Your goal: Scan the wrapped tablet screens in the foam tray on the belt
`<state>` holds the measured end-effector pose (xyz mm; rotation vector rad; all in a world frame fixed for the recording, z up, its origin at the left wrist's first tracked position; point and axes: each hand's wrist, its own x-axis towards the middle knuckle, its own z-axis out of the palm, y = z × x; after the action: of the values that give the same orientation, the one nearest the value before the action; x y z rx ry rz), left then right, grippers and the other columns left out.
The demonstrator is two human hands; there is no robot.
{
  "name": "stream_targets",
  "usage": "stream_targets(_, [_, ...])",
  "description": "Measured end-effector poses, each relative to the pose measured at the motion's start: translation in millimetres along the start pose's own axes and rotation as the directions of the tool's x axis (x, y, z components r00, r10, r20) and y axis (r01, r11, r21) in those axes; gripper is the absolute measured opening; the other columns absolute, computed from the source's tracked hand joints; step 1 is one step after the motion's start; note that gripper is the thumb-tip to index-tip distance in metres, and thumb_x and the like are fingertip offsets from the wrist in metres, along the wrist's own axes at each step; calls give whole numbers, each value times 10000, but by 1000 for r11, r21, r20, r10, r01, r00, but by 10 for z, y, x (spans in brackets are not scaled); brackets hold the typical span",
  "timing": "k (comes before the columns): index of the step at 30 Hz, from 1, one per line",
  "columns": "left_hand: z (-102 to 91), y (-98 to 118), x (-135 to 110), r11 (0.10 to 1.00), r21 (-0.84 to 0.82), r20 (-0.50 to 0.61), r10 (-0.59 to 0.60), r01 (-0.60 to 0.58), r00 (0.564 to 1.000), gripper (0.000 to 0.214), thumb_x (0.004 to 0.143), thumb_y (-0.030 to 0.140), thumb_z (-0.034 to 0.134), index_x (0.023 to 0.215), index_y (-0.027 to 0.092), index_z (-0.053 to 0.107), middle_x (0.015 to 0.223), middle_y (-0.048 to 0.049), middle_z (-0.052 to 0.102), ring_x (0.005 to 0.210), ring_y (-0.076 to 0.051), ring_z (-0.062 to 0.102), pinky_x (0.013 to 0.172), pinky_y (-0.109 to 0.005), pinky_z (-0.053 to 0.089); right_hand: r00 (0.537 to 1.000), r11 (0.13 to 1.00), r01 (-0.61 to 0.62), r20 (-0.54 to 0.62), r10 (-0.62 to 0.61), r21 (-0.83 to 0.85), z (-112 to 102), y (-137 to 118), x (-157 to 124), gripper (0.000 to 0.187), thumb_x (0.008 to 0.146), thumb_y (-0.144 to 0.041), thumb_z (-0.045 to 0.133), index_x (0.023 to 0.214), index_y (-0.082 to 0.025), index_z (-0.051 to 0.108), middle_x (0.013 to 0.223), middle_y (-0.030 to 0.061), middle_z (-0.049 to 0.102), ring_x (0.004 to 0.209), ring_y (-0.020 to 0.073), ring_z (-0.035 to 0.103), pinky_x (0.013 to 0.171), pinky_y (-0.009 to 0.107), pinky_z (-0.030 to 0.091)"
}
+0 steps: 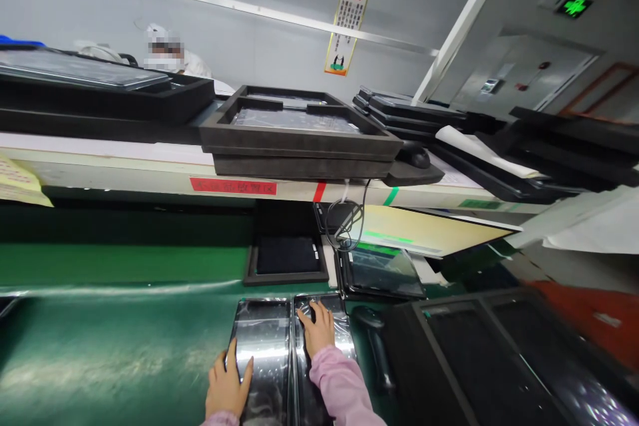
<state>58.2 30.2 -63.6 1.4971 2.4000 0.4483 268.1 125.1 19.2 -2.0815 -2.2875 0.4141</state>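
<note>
From here the left hand (229,383) and right hand (318,331) rest, fingers (231,355) spread, on the left panel (268,353) and right panel (344,331) lying side by side on the surface (124,346), so I'd keep pressure light.

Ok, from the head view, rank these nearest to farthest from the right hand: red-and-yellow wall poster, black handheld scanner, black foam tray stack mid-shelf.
1. Black handheld scanner: just right of the right hand.
2. Black foam tray stack: on the shelf ahead.
3. Red-and-yellow wall poster: high up, beyond the shelf.
</note>
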Motion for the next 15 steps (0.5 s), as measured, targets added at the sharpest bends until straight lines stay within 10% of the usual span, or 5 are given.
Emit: stream_targets(15, [-75,9,3,1000,-15,52,1,-1,999,656,828,549,249,1366,178,307,1208,-145,427,1050,-312,434,902,-432,394,999,996,-5,38,8,-85,-287,-139,160,583,749,-68,466,1217,-413,506,1212,63,490,1132,268,426,989,442,265])
